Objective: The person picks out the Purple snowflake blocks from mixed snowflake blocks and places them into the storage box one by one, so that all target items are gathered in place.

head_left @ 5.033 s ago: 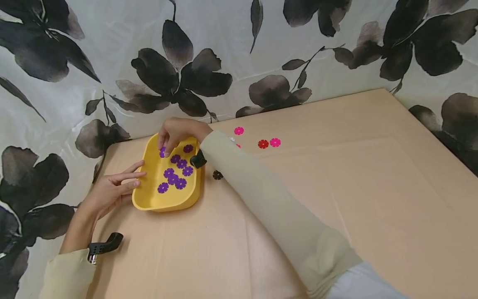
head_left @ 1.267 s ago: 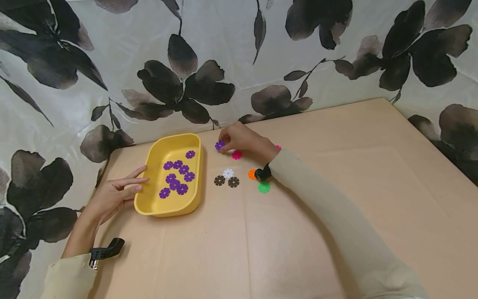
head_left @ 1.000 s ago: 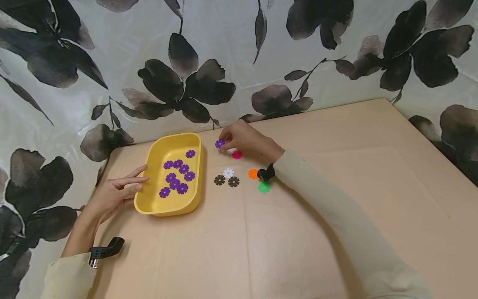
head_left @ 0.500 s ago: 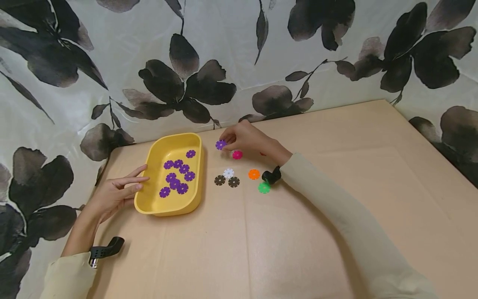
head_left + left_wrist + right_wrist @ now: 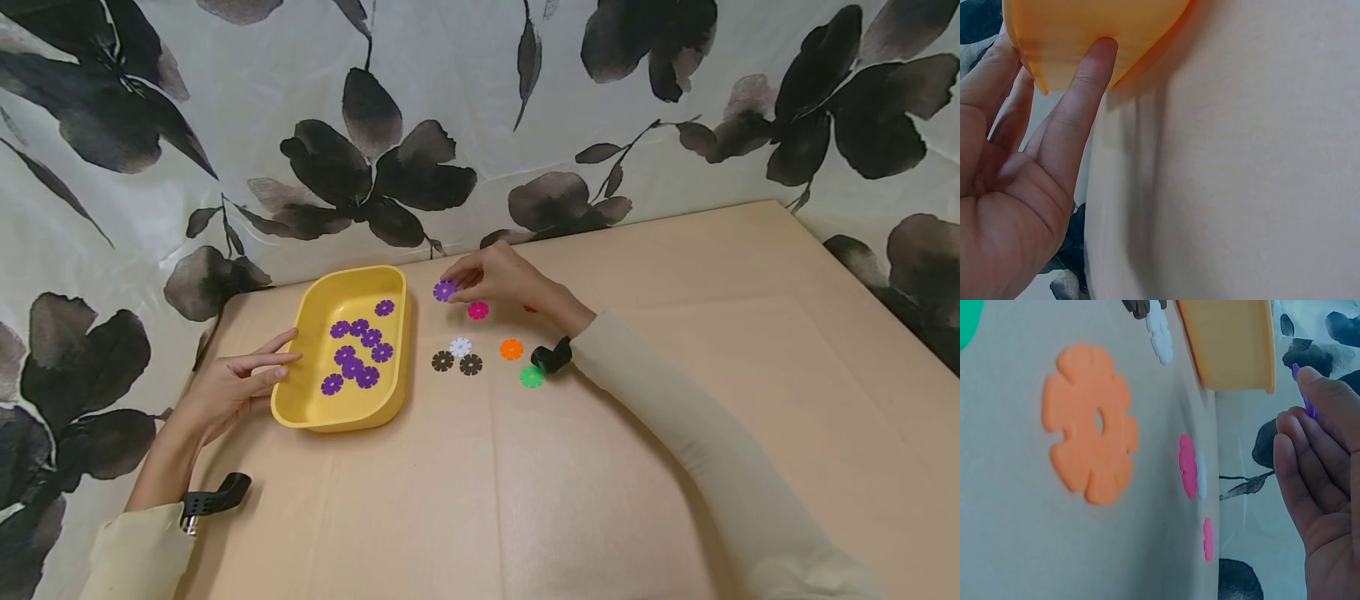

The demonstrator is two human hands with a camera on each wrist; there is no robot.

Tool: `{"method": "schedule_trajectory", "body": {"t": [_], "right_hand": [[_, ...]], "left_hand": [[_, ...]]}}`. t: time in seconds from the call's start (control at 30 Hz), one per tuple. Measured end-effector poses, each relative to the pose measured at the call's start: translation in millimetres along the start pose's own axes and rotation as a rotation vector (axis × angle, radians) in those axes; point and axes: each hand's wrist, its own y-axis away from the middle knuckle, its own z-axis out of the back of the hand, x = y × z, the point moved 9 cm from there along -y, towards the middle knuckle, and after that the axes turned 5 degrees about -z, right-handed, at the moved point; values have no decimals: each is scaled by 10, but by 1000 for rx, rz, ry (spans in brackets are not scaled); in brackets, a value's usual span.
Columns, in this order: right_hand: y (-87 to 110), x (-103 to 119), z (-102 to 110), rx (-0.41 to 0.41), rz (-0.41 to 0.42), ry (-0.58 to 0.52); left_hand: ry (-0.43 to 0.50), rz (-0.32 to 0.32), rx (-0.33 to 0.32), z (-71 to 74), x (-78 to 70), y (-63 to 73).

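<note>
My right hand [image 5: 502, 275] pinches a purple flower-shaped disc [image 5: 444, 290] between thumb and fingers, raised above the table's far edge. In the right wrist view only the thin edge of the purple disc [image 5: 1305, 394] shows. My left hand [image 5: 232, 392] touches the left side of a yellow tray [image 5: 288, 412] with fairly straight fingers. One digit [image 5: 1094, 69] lies against the tray's outer wall in the left wrist view. Several purple flower discs [image 5: 352, 367] lie inside the tray, some overlapping.
Right of the tray lie black discs [image 5: 471, 365], a white disc [image 5: 460, 347], an orange disc [image 5: 512, 349], a green disc [image 5: 532, 377] and a pink disc [image 5: 477, 311]. A red disc [image 5: 530, 309] is mostly hidden by my right wrist. Behind the table hangs a floral cloth [image 5: 480, 100].
My right hand has come out of the tray and moved right with the purple disc. Lately it has shifted only slightly. The left hand stays at the tray.
</note>
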Motion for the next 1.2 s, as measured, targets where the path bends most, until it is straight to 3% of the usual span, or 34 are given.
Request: {"method": "schedule_trajectory", "body": {"t": [0.3, 0.53, 0.8, 1.2], "right_hand": [[52, 75, 22, -33, 75, -61], [67, 59, 36, -46, 68, -214], [90, 105, 22, -52, 76, -316], [55, 359, -45, -59, 164, -248]], "left_hand": [[2, -24, 8, 16, 11, 3], [2, -34, 13, 10, 19, 13], [2, -21, 7, -1, 31, 19], [-8, -25, 0, -15, 46, 29]]}}
